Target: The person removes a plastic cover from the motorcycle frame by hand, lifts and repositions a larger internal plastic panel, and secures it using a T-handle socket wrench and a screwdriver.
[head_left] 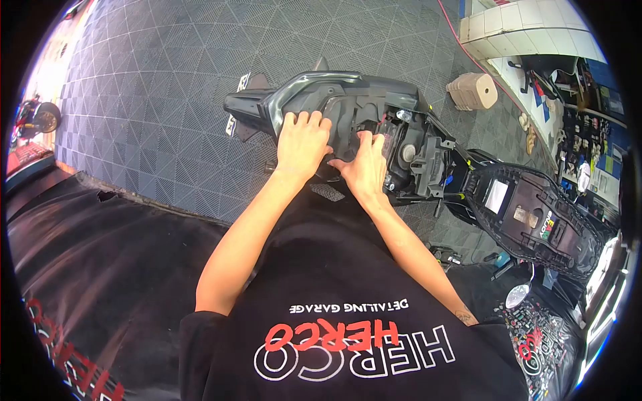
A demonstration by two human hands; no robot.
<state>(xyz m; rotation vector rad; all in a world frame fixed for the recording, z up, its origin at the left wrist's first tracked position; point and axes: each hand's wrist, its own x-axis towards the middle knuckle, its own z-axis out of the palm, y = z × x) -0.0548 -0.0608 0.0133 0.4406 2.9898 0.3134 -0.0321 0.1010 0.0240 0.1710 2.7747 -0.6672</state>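
Observation:
A scooter [394, 90] with its inner parts exposed is in front of me. My left hand [304, 142] has its fingers curled over a black panel [344, 117] near the grab rail [314, 77], thumb toward the middle. Beside it, my right hand [364, 164] grips the same panel area, its thumb apart from its bent fingers. The fingertips are partly hidden among dark parts. A round light-coloured cap [408, 154] and wiring show just right of my right hand.
The seat [528, 210], underside up, is at the right. Beyond the scooter is a beige cylindrical stool [471, 91]. Many small parts lie on a black printed sheet [565, 327] at lower right. Tools hang by the right wall. A black cover [100, 267] lies at left.

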